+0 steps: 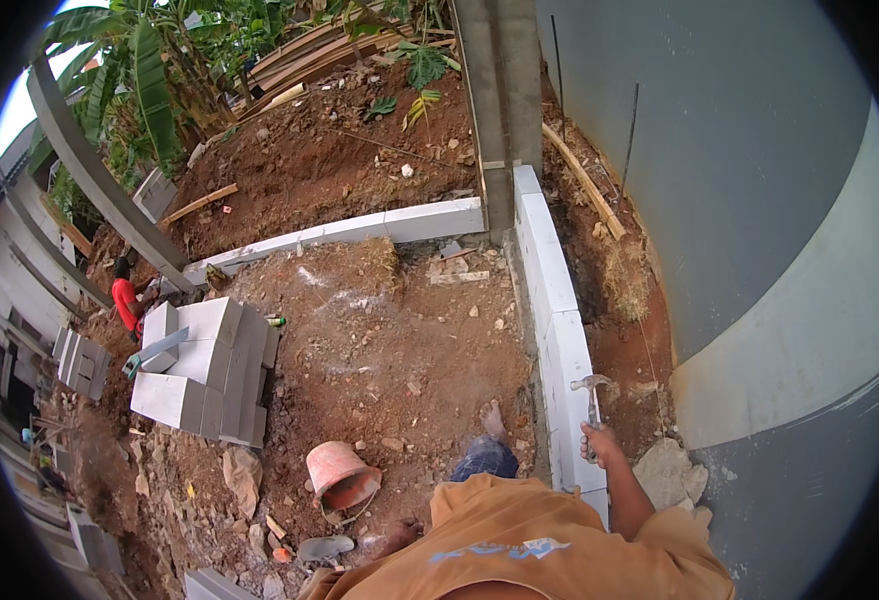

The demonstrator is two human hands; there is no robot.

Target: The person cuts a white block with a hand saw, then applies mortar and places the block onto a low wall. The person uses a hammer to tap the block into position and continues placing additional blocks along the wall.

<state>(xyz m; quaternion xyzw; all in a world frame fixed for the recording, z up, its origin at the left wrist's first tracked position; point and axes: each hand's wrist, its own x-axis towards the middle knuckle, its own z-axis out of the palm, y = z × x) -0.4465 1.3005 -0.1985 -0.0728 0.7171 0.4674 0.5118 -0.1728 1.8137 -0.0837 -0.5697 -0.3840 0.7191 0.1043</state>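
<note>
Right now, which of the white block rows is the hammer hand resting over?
The row on the right, running away from the right hand and its hammer toward the concrete column. The far row runs crosswise, and the loose stack sits left.

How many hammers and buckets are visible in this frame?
2: one hammer held in the right hand over the white block wall; one orange bucket lying tipped on the dirt. Others may be hidden.

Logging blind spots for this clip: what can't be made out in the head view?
- Left hand: not seen, hidden below the orange shirt at the lower edge.
- Right hand: grips the hammer; the lower handle is covered by the fingers.
- Orange bucket: contents too small to tell.
- Person in red: small, partly behind the grey column.
- White block wall: near end hidden behind the right arm.
</note>
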